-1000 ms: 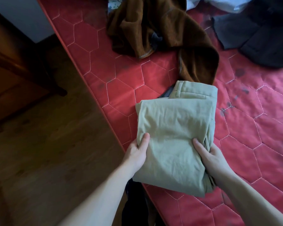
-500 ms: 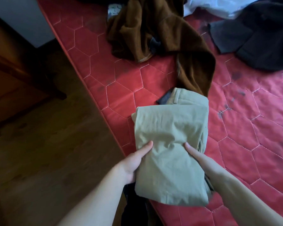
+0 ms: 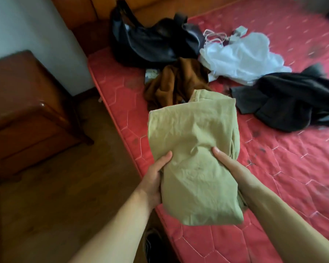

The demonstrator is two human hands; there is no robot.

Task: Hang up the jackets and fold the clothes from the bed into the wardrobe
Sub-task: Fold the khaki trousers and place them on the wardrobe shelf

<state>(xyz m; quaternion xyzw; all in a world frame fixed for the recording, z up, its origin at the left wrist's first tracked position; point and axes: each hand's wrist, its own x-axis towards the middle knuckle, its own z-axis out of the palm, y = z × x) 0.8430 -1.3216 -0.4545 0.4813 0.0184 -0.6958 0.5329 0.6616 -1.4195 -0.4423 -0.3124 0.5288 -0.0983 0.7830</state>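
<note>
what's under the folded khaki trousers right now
Both hands hold the folded khaki trousers, left hand, right hand. Beyond them the red mattress and brown garment show; directly beneath is covered.

Both your hands are taken up by the folded khaki trousers (image 3: 193,158), left hand (image 3: 156,176) gripping one side, right hand (image 3: 231,168) the other; just beyond them a brown garment (image 3: 171,82) blocks the way ahead; farther on lie a black leather jacket (image 3: 152,40) and a white garment (image 3: 241,56); to your right a dark grey garment (image 3: 292,99) crowds the bed (image 3: 292,168), with bare red quilt nearer you; left of your left hand is open wooden floor (image 3: 65,186), bounded by a wooden cabinet (image 3: 25,111).
</note>
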